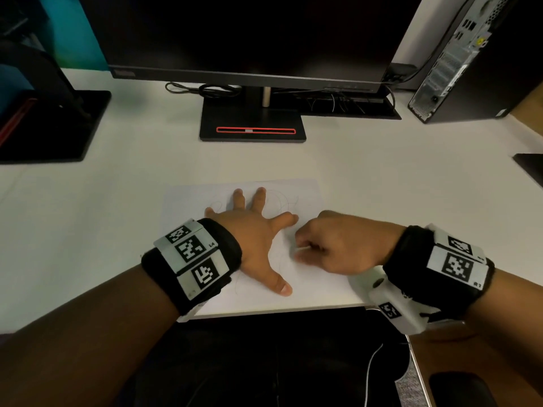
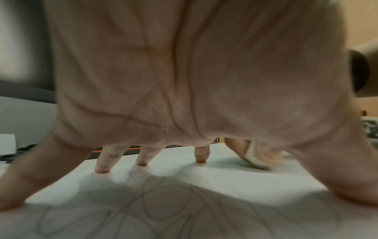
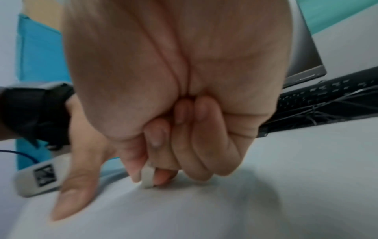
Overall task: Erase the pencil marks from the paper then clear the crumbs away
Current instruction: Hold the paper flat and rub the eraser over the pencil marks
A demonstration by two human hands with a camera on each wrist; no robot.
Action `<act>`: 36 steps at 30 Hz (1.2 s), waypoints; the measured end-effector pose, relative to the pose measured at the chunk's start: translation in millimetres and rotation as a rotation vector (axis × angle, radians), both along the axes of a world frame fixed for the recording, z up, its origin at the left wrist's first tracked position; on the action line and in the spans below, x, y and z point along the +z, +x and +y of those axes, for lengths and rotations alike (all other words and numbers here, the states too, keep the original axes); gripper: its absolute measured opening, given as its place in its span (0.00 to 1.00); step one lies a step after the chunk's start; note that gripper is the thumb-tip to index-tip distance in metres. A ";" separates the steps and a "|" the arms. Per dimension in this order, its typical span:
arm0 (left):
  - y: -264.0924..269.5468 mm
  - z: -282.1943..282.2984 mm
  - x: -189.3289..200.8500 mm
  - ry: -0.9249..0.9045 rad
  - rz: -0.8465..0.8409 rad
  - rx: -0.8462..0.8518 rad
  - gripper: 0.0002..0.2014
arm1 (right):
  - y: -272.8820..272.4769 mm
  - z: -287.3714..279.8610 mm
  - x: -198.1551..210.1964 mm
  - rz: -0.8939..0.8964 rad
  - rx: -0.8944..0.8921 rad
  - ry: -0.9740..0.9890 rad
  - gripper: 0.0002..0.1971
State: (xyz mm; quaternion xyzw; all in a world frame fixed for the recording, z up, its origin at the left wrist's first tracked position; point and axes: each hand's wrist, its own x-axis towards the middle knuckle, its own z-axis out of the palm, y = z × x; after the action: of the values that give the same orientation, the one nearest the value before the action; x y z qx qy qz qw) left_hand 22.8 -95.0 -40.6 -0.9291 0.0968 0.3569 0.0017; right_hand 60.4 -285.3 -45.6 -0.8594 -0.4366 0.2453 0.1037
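Note:
A white sheet of paper point(image 1: 308, 277) with faint looping pencil marks point(image 2: 174, 207) lies at the desk's front edge. My left hand point(image 1: 252, 230) is spread flat on it, its fingertips point(image 2: 102, 168) and thumb pressing the sheet down. Just to its right, my right hand point(image 1: 332, 245) is curled and pinches a small white eraser point(image 3: 147, 177) between thumb and forefinger. The eraser's lower end touches the paper near the left forefinger. The same eraser point(image 2: 253, 158) shows beyond the left palm. No crumbs are clear in these blurred views.
A black monitor stand point(image 1: 252, 124) with a red slot sits behind the paper, under a dark monitor point(image 1: 249, 36). A keyboard point(image 3: 327, 95) and cables lie at the back right, beside a computer tower point(image 1: 458, 60). A second stand point(image 1: 50, 127) is at the left.

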 end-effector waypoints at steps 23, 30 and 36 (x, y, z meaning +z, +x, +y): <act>0.6 -0.3 -0.9 0.005 0.002 -0.005 0.64 | 9.2 4.7 3.7 0.006 -0.042 -0.027 0.20; 0.0 -1.0 0.4 0.008 0.006 -0.004 0.65 | -1.4 4.7 2.0 0.030 0.004 -0.049 0.21; -0.6 -1.3 1.2 0.013 0.014 0.004 0.64 | -5.2 2.7 1.4 0.015 0.009 -0.042 0.21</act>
State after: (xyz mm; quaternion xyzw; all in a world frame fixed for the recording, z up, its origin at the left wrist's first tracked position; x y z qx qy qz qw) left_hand 22.2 -96.3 -39.4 -0.9268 0.0926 0.3639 0.0063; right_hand 55.2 -282.6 -44.2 -0.8576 -0.4343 0.2612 0.0878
